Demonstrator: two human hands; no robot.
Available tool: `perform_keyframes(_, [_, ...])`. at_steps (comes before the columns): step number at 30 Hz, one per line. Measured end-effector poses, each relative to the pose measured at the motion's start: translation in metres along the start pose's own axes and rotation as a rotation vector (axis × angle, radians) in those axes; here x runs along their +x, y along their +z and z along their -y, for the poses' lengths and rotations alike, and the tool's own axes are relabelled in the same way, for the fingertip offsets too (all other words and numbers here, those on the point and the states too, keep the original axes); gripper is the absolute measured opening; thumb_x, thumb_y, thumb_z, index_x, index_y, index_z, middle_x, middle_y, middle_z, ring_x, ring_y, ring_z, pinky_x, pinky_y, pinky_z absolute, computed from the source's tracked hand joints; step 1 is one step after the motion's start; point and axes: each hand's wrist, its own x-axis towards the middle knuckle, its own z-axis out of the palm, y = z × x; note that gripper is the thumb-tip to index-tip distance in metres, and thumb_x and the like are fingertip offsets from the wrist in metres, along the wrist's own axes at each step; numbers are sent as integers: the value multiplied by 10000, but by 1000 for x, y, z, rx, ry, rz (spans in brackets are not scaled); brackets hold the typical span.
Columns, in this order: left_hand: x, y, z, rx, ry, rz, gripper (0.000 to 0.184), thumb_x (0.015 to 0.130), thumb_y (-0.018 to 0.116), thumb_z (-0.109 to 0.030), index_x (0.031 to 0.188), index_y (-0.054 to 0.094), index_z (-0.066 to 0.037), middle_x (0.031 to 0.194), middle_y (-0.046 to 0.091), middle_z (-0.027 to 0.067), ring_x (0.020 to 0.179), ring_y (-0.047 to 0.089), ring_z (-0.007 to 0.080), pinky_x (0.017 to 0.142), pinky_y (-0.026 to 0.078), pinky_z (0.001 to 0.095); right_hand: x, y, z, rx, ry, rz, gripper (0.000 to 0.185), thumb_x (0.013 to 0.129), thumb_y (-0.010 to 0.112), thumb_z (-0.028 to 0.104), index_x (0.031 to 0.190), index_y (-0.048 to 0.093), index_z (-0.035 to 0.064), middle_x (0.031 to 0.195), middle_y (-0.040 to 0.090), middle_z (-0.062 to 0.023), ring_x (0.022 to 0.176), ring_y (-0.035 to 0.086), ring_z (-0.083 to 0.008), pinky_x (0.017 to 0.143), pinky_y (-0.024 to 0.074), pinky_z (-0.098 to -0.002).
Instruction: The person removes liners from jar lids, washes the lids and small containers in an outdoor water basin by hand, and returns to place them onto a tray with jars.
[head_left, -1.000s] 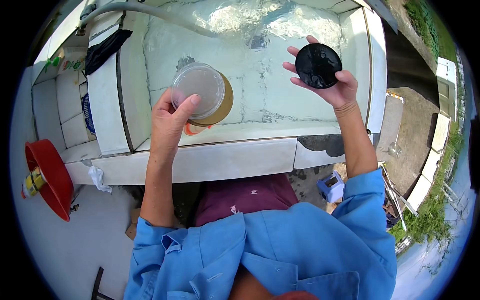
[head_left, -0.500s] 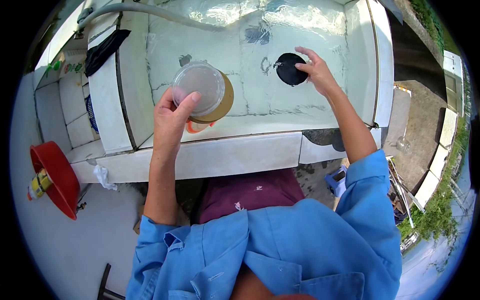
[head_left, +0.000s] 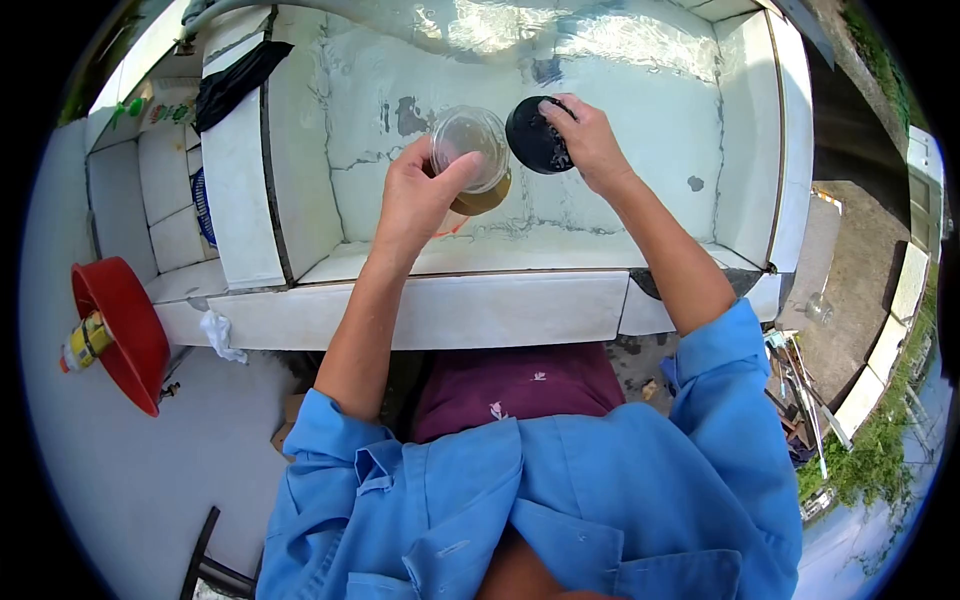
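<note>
My left hand [head_left: 412, 205] is closed around a clear plastic jar [head_left: 468, 140] with a round, see-through face toward me. Something brownish shows along its lower side, and an orange-red edge peeks out beneath it. Just to the right, my right hand [head_left: 597, 150] pinches a round black lid [head_left: 532, 135] by its rim, thumb on the near face. Water drops glisten on the lid. Jar and lid are close together, with a narrow gap between them. Both are held over a white-tiled tank [head_left: 460, 258] of clear water.
A grey hose [head_left: 235, 8] runs over the tank's far left. On the left wall lies a black plastic bag [head_left: 235, 85]. A red basin [head_left: 130, 335] with a yellow bottle [head_left: 87, 340] stands at left, near a crumpled white cloth [head_left: 220, 335]. Poles [head_left: 805, 390] lie at right.
My right hand has lifted the black lid from the water and brought it left, tilted. My left hand has moved the jar right, toward the lid. The view has shifted slightly.
</note>
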Motion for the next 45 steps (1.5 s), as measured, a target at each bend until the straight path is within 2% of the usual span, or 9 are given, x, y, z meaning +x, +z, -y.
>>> perform_keyframes(9, [-2, -6, 5, -54, -79, -68, 243, 718, 631, -177, 879, 578, -4, 770, 578, 36, 700, 515, 81, 643, 420, 221, -10, -5, 0, 18, -51, 188, 442, 706, 592, 44, 1126, 457, 55, 978, 544, -66, 888, 520, -128, 775, 432, -247])
perform_keyframes(13, [2, 4, 9, -87, -18, -74, 243, 717, 631, -183, 868, 580, 0, 760, 572, 34, 683, 512, 83, 647, 422, 225, -12, 17, 2, -343, -66, 200, 275, 647, 653, 117, 904, 582, 50, 819, 591, -44, 757, 555, -128, 718, 443, -242])
perform_keyframes(22, [11, -17, 12, 285, 37, -117, 281, 695, 633, -242, 860, 568, -24, 829, 494, 60, 701, 501, 147, 640, 423, 283, 35, -56, -21, -906, -280, -335, 267, 769, 482, 273, 837, 585, 36, 749, 586, -183, 721, 565, -327, 651, 428, -370])
perform_keyframes(28, [38, -21, 24, 826, 8, 49, 301, 711, 564, -301, 893, 571, -60, 909, 495, 106, 790, 520, 259, 689, 429, 379, 57, -123, -78, -1547, 161, 8, 279, 766, 480, 262, 949, 562, 68, 887, 578, -156, 861, 541, -278, 762, 396, -385])
perform_keyframes(32, [73, -8, 92, 1153, 136, 163, 311, 708, 523, -226, 997, 559, -119, 1103, 487, 129, 933, 532, 279, 753, 435, 389, 112, -157, -199, -2088, -82, 415, 313, 741, 499, 257, 1013, 557, 114, 977, 573, -121, 961, 524, -221, 863, 362, -404])
perform_keyframes(34, [65, 3, 62, 1486, 1, 351, 347, 726, 489, -166, 1070, 532, -154, 1186, 444, 128, 1010, 501, 299, 782, 424, 448, 44, -54, -54, -979, 352, -324, 275, 761, 474, 219, 985, 543, 75, 924, 588, -114, 878, 557, -259, 775, 421, -373])
perform_keyframes(37, [63, 14, 82, 1394, 173, 264, 332, 746, 489, -205, 1063, 520, -113, 1071, 512, 139, 1037, 470, 289, 819, 404, 426, 44, -36, -35, -982, -117, -253, 329, 685, 533, 120, 998, 508, 22, 893, 575, -175, 813, 567, -283, 725, 444, -334])
perform_keyframes(40, [60, 22, 48, 1462, -103, 154, 340, 686, 518, -201, 1019, 562, -149, 1174, 441, 132, 1024, 483, 320, 775, 420, 469, 22, -23, 24, -621, -227, -230, 313, 677, 478, 23, 990, 493, 13, 910, 563, -190, 874, 530, -322, 774, 413, -351])
perform_keyframes(45, [60, 18, 18, 1015, 103, 104, 192, 635, 565, -213, 713, 581, -38, 725, 575, 116, 711, 572, 270, 609, 448, 357, -13, -4, 73, -823, -794, -252, 225, 690, 481, 29, 914, 500, 43, 867, 539, -116, 771, 545, -287, 681, 458, -352])
